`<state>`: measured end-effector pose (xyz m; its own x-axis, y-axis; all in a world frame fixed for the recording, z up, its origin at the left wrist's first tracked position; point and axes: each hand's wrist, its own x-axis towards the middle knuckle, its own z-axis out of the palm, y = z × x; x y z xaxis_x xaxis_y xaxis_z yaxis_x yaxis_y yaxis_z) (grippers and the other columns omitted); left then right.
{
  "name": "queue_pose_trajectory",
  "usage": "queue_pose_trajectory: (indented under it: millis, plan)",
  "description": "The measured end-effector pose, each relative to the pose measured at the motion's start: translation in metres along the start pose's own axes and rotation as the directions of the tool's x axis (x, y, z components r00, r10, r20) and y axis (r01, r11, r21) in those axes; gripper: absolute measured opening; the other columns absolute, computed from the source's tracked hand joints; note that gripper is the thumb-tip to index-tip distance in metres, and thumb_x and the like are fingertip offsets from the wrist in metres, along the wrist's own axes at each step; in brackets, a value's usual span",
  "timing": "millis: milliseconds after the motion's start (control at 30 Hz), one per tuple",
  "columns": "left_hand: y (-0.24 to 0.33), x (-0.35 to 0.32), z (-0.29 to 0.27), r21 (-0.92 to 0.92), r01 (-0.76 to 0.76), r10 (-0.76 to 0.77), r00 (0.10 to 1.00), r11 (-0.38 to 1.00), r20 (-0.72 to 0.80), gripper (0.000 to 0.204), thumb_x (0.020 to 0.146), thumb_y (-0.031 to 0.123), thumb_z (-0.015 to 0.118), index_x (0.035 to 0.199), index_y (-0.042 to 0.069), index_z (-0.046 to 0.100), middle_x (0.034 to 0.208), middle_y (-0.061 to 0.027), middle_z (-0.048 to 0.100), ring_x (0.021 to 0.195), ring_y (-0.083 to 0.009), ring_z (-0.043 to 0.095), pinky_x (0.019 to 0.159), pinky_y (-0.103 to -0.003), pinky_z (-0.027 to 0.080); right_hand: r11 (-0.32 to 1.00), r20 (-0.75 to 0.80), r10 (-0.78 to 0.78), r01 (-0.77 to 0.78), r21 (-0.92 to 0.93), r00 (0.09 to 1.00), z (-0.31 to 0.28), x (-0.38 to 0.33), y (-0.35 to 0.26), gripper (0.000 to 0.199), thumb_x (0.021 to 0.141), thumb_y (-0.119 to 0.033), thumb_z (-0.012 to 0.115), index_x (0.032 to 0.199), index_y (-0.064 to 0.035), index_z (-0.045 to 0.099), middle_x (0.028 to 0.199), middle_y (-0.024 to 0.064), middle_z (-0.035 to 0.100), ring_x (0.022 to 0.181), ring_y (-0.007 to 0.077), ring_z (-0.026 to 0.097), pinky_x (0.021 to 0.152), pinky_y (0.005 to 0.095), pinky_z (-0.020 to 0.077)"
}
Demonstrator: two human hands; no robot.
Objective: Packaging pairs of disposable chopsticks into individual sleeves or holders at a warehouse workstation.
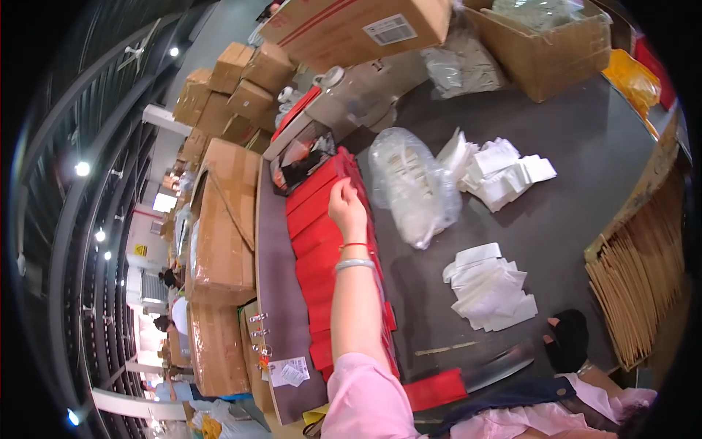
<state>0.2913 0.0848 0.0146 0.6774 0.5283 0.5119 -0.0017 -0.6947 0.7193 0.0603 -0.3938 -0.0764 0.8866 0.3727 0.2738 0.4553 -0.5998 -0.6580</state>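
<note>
My left hand (347, 210), bare and with its fingers curled together, is over a long row of overlapping flat red pouches (318, 271). Whatever its fingers pinch, if anything, is hidden. My right hand (568, 342), in a black fingerless glove, rests at the lower right with thumb and finger apart and nothing visible between them. Just left of it, near my body, lies a shiny blade-like piece (501, 368) reaching out of a red sleeve (436, 388). A fanned pile of white packets (491, 287) lies between the two hands.
A clear plastic bag of white packets (409, 183) and another white pile (504, 170) lie farther back. An open carton (545, 51) stands far right; many brown cardboard sheets (636, 293) stand at right. Stacked cartons (227, 212) line the left side, beyond the dark table (417, 300).
</note>
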Motion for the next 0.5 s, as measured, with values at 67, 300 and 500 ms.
queue_pose_trajectory:
  millis: [67,300,500]
  plan:
    - [-0.040,-0.033,0.014,0.333,-0.007,-0.016,0.998,0.943,0.068,0.015,0.086,0.006,0.055,0.094,0.004,0.067,0.092,-0.0194,0.069,0.087,-0.0362,0.067,0.079,-0.043,0.053,0.999,-0.016,0.023,-0.024,-0.024,1.000,-0.005,-0.006,-0.003,0.042,0.068,-0.009,0.073,0.108,-0.0049,0.061,0.100,0.0168,0.059,0.097,0.0391,0.054,0.088,0.0494,0.0428]
    - [-0.081,-0.093,0.009,0.562,-0.266,-0.031,0.886,0.783,0.463,0.032,0.088,0.012,0.056,0.118,0.017,0.066,0.102,-0.0162,0.062,0.095,-0.0388,0.058,0.084,-0.047,0.049,0.999,0.003,-0.024,0.024,-0.040,1.000,0.013,-0.003,0.000,0.043,0.066,-0.008,0.072,0.107,-0.0046,0.060,0.098,0.0164,0.059,0.095,0.0391,0.055,0.088,0.0493,0.0431]
    - [-0.053,-0.094,-0.005,0.427,-0.213,0.073,0.944,0.879,0.321,0.024,0.085,0.010,0.062,0.108,0.008,0.066,0.104,-0.0147,0.058,0.100,-0.0354,0.055,0.087,-0.044,0.047,0.992,-0.001,0.005,-0.005,-0.129,1.000,0.012,-0.006,0.002,0.045,0.063,-0.006,0.072,0.106,-0.0055,0.061,0.098,0.0167,0.058,0.095,0.0387,0.055,0.085,0.0481,0.0444]
